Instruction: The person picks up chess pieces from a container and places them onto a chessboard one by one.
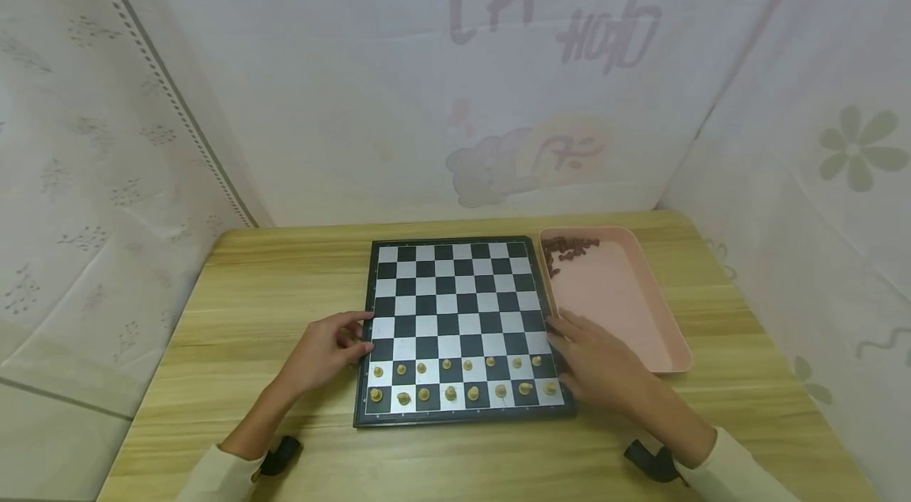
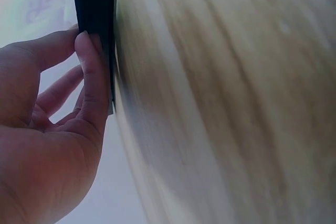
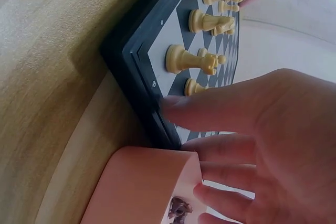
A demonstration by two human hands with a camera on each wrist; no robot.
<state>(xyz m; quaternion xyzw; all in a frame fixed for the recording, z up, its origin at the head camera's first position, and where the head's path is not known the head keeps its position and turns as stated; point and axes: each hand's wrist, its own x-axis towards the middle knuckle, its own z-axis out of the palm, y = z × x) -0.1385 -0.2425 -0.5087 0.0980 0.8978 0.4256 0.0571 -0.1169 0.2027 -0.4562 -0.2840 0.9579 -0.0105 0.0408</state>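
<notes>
A black-and-white chessboard [image 1: 455,312] lies flat on the table in the head view. Cream chess pieces [image 1: 451,393] stand in its two nearest rows. Against the board's left edge rest the thumb and fingertips of my left hand [image 1: 323,352]. My right hand [image 1: 598,364] lies along the opposite edge, between the board and a pink tray [image 1: 626,312]. Its thumb [image 3: 210,108] touches the board's rim near a cream rook [image 3: 191,60] in the right wrist view. The other right fingers extend over the tray's wall. Neither hand holds a piece.
Dark brown chess pieces [image 1: 569,243] lie heaped in the tray's far left corner. The wooden table [image 1: 285,273] meets patterned cloth walls [image 1: 342,91] at the back and both sides.
</notes>
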